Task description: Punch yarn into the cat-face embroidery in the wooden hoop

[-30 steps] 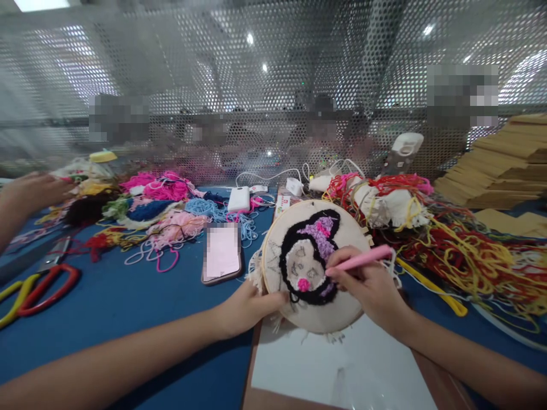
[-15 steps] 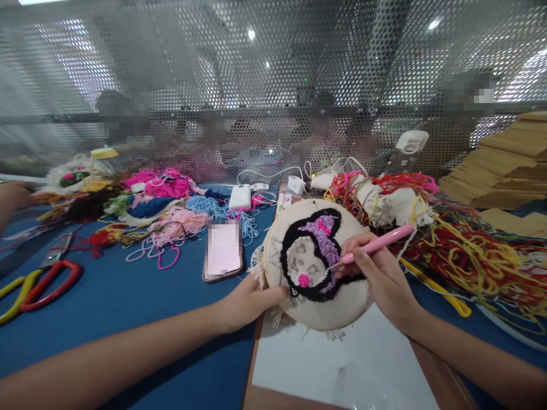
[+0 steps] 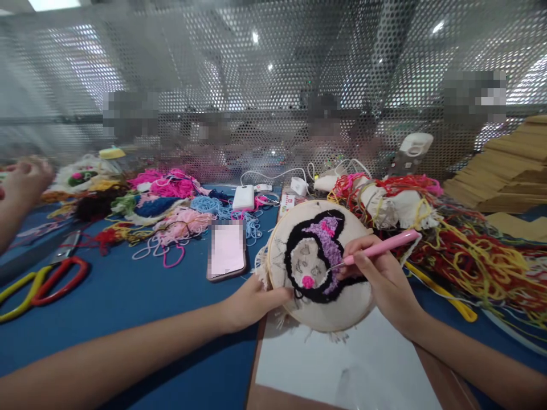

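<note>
My left hand (image 3: 252,302) grips the lower left rim of a round embroidery hoop (image 3: 342,316), its thumb on the cloth and its other fingers hidden behind. The cream cloth carries a looped-yarn figure in black and purple with a pink nose; pencil lines show on its pale face. In my right hand (image 3: 380,273) is a pink punch needle (image 3: 384,244), held like a pen. Its metal tip meets the cloth at the right edge of the face. White yarn trails from the handle's far end. The hoop is tilted above a white sheet (image 3: 333,364).
Left lie red-and-yellow-handled scissors (image 3: 60,279) and a phone (image 3: 227,250). Yarn heaps (image 3: 183,219) spread behind them, with a white power bank (image 3: 243,197). Tangled yarn (image 3: 482,245) and cardboard (image 3: 504,171) fill the right. Another person's hand (image 3: 25,185) reaches in at far left.
The whole view has shifted slightly, moving things a little right and down. The other person's hand at the far left has risen and shows more. My hands keep the same holds.
</note>
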Motion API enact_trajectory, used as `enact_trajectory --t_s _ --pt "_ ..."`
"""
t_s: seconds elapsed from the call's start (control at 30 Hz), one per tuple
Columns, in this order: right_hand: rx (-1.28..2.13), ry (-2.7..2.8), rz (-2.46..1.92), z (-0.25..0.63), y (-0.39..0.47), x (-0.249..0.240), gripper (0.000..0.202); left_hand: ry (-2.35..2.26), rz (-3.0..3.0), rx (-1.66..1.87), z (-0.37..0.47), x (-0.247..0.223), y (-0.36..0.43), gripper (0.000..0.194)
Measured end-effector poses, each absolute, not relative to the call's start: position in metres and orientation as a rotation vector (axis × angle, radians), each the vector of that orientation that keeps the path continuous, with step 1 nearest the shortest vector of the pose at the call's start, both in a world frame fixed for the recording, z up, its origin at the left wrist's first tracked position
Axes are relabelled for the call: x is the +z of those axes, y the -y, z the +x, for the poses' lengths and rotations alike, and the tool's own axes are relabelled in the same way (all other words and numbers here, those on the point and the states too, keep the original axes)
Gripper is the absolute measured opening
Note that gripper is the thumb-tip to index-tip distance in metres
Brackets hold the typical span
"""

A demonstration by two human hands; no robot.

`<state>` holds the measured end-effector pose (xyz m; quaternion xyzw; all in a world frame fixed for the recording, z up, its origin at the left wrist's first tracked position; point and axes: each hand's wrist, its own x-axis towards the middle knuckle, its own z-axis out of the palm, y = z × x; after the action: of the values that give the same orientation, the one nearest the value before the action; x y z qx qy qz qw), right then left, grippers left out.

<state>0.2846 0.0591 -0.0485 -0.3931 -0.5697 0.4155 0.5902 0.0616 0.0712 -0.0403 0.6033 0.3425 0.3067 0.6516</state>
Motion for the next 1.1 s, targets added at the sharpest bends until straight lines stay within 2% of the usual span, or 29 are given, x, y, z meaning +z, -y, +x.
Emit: enact_trajectory --t_s 0.1,0.27,0.37,0.47,0.63,0.87,1.1 --pt "0.853 1.454 -0.941 0.286 -0.059 -0.052 0.010 -0.743 1.363 0.713 0.062 -0.039 -0.071 0.011" --pt "0.496 1.783 -0.916 0.287 -0.059 -0.054 0.004 -0.709 1.355 0.701 0.062 -0.040 -0.070 0.032" --pt "0.510 1.900 -0.949 0.283 -0.056 -0.050 0.005 -0.677 1.398 0.721 0.061 -0.040 -0.069 0.038" --pt "0.540 1.968 -1.016 0.280 -0.052 -0.046 0.010 -0.639 1.422 0.715 0.061 -0.040 -0.069 0.040" --pt "0.262 2.078 -1.019 0.281 -0.051 -0.049 0.011 -0.589 1.419 0.710 0.061 -0.038 -0.069 0.035" --pt "0.528 2.050 -1.163 0.271 -0.052 -0.043 0.009 -0.735 1.037 0.798 0.063 -0.041 -0.078 0.034" --pt "0.433 2.001 -1.097 0.270 -0.058 -0.052 0.010 -0.675 0.842 0.827 0.064 -0.035 -0.076 0.038"
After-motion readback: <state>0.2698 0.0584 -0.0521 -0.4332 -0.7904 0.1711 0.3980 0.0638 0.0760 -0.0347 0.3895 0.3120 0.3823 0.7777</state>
